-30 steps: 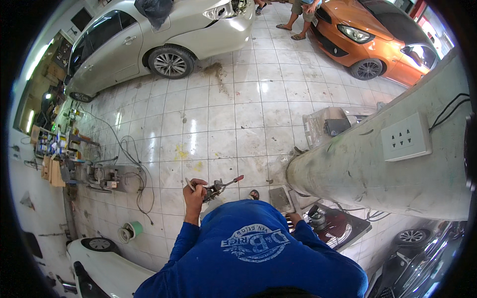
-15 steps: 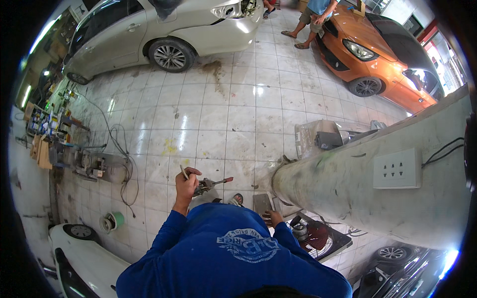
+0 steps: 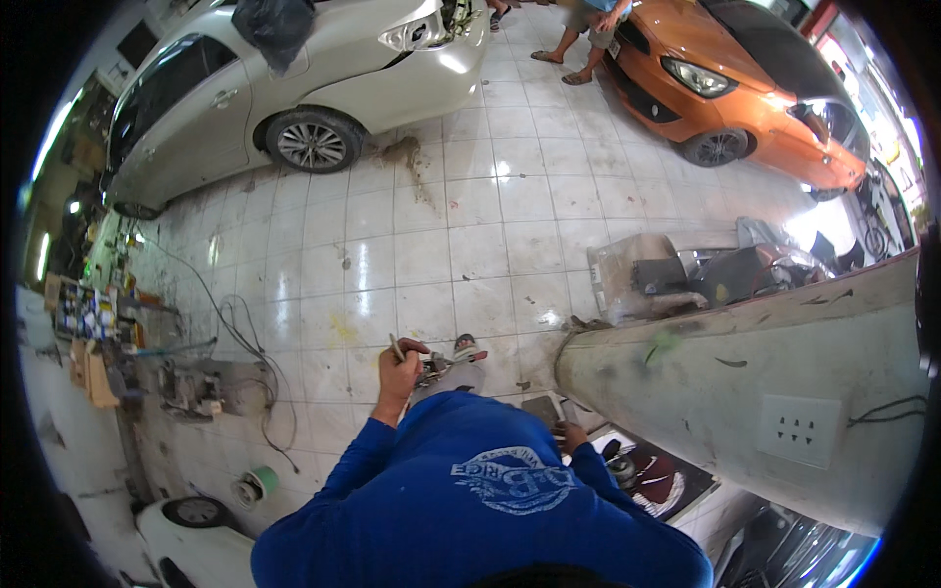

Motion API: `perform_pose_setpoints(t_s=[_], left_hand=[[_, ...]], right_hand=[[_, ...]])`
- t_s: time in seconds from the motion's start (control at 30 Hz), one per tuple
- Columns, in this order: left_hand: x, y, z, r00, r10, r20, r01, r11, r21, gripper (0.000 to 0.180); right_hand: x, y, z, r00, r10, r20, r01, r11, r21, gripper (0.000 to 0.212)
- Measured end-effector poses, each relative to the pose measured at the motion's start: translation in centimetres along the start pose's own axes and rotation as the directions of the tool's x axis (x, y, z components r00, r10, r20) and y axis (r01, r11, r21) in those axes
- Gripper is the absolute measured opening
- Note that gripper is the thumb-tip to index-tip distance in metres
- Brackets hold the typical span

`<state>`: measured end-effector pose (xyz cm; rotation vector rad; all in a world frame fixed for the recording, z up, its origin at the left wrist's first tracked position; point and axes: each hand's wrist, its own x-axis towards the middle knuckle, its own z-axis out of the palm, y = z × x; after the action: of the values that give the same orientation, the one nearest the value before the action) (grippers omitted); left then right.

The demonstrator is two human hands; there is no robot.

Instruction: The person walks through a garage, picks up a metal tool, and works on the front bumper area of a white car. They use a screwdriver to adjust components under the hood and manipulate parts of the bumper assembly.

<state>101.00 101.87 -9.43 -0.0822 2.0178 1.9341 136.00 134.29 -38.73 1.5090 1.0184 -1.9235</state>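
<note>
My left hand (image 3: 397, 377) is in front of my chest, its fingers closed round a thin, pale stick-like handle (image 3: 396, 346) that pokes up past the knuckles. Against the fingers' right side is a metal tool (image 3: 436, 367) with a reddish tip pointing right; I cannot tell whether the same hand grips it. Lower on the right, my right hand (image 3: 568, 437) is at the near edge of a flat grey block-like piece (image 3: 539, 407). Its fingers are partly hidden, so its grip is unclear. My sandalled foot (image 3: 466, 345) shows beyond the metal tool.
A thick round pillar (image 3: 676, 382) with a socket plate (image 3: 801, 429) stands close on my right. Beside me is a low stand (image 3: 686, 490) with a dark red thing on it. Cables (image 3: 265, 372) and a green bucket (image 3: 265, 478) lie left. A silver car (image 3: 206, 108), an orange car (image 3: 730, 83) and a person's legs (image 3: 578, 54) are ahead.
My view has shifted, so the floor and cars sit differently. Both hands appear slightly further right and lower, the left still closed on the pale handle. The right stays by the grey piece.
</note>
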Motion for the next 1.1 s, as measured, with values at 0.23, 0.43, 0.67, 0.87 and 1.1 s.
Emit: perform_pose_setpoints(t_s=[0.23,0.43,0.67,0.87,1.1], left_hand=[[7.9,3.1,0.8,0.981,-0.037,0.191,0.017,0.994,0.11,0.021],[12.1,5.0,1.7,0.986,-0.011,0.166,-0.008,0.994,0.113,0.021],[14.4,6.6,4.0,0.999,-0.014,0.043,0.01,0.995,0.1,0.02],[17.0,5.0,10.1,0.998,0.03,-0.053,-0.034,0.998,-0.057,0.019],[15.3,4.6,10.8,0.974,-0.002,-0.226,-0.034,0.987,-0.155,0.017]], right_hand=[[2.7,-8.2,5.1,0.942,-0.281,-0.185,0.247,0.951,-0.187,0.054],[3.3,-17.3,8.0,0.882,-0.246,-0.402,0.164,0.96,-0.227,0.049],[4.1,-25.5,9.2,0.966,-0.089,-0.241,0.012,0.953,-0.304,0.045],[10.4,-33.5,-1.7,0.966,-0.254,0.059,0.2,0.576,-0.792,0.035],[7.0,-45.3,1.5,0.98,-0.167,-0.11,0.107,0.902,-0.418,0.035]])
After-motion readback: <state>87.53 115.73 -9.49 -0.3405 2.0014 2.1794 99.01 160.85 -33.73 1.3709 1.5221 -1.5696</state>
